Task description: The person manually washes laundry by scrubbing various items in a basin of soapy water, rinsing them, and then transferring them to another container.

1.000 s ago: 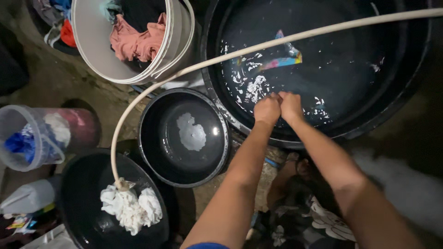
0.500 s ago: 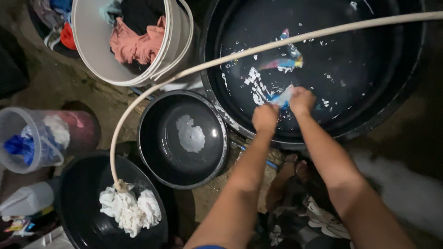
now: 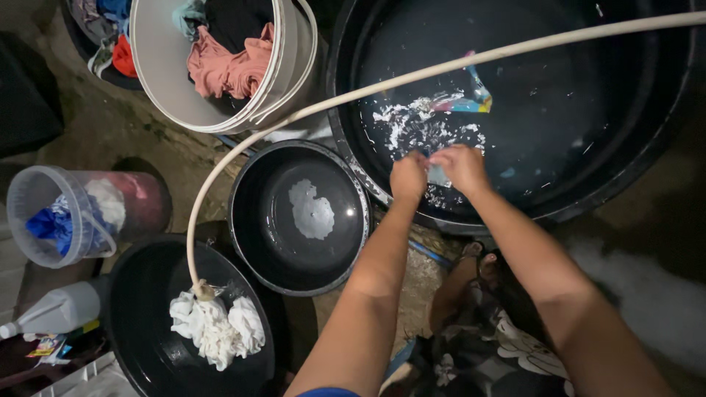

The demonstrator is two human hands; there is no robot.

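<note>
Hands: left hand [image 3: 409, 176] and right hand [image 3: 460, 167] back together, fingers pinching wet cloth [image 3: 439, 175] | cloth at near edge of big black tub [image 3: 647, 147], scrubbing goes on | suds [image 3: 412, 121] more bunched up

1. A white plastic bottle [image 3: 62, 309] lies on its side at the lower left edge, just left of the black basin that holds the white cloth. It is squat and plain white, and its narrow neck points to the left; no label shows on the side that faces up.
2. A small flat packet [image 3: 45, 345] lies just below the bottle, on the ground at the left edge. It is printed in several colours: yellow, red and blue on a pale ground. Its shape is roughly oblong, though dim light hides its edges.
3. No signs and no screens are in view.
</note>
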